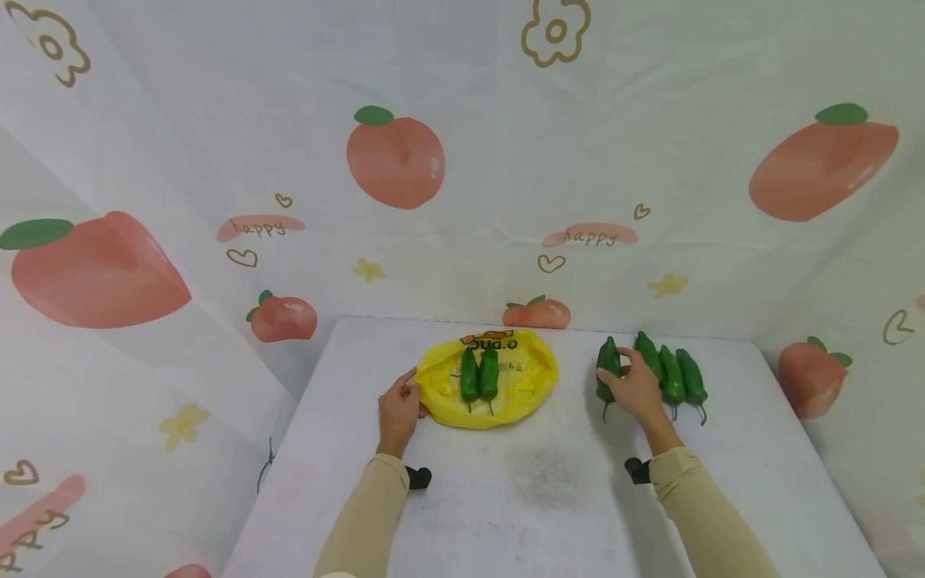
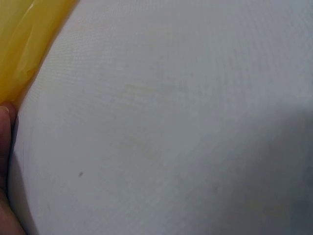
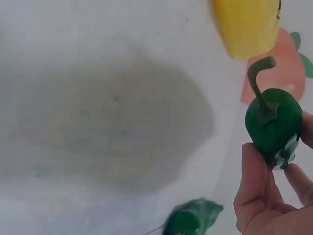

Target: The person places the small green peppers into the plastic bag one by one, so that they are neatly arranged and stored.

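White cloth, printed with peaches, flowers, small hearts and the word "happy", is hanging behind and at both sides of a white table, on whose surface a greyish stain is showing. On the table a yellow plastic bag is lying opened, with its rim making a rounded edge, and two green peppers are resting inside it, side by side, their stems pointing toward the person. At the left edge of the bag, the left hand is pinching the rim, and the left wrist view is showing only a fingertip meeting the yellow plastic. Meanwhile the right hand is gripping one more green pepper between thumb and fingers, to the right of the bag and apart from it; whether this pepper is touching the table, I cannot tell. Just beside this hand, three other peppers are lying close together in a row. Both forearms are wearing beige sleeves, and a black device is sitting at each wrist.
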The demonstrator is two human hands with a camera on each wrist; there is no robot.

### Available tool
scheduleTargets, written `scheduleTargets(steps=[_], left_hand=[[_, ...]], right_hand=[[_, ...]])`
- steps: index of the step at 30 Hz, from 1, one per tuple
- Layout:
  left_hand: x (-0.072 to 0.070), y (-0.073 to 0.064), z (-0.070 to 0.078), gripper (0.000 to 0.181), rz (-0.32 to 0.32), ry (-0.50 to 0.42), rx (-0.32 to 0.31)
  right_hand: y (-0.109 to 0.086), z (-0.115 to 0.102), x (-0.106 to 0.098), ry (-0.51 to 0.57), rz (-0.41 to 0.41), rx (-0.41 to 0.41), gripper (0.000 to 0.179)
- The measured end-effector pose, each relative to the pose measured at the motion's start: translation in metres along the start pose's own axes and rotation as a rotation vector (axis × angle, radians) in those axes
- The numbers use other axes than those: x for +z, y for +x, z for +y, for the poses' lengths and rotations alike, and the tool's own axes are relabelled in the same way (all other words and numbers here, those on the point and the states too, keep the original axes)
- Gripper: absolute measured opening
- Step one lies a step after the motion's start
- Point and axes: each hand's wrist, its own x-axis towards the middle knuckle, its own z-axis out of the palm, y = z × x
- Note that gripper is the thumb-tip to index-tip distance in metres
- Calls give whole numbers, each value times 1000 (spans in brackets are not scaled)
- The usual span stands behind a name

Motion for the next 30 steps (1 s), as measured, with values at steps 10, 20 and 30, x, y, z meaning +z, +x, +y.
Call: scheduleTargets(steps=[10, 20, 30], left_hand=[[1, 2, -4, 39, 8, -19, 30], [0, 3, -7, 41, -2, -18, 39], [1, 4, -8, 41, -6, -33, 22]], right_hand=[[-2, -25, 6, 32, -17, -6, 74], [0, -40, 14, 48, -58, -43, 75], [1, -59, 24, 0, -102, -93, 71]])
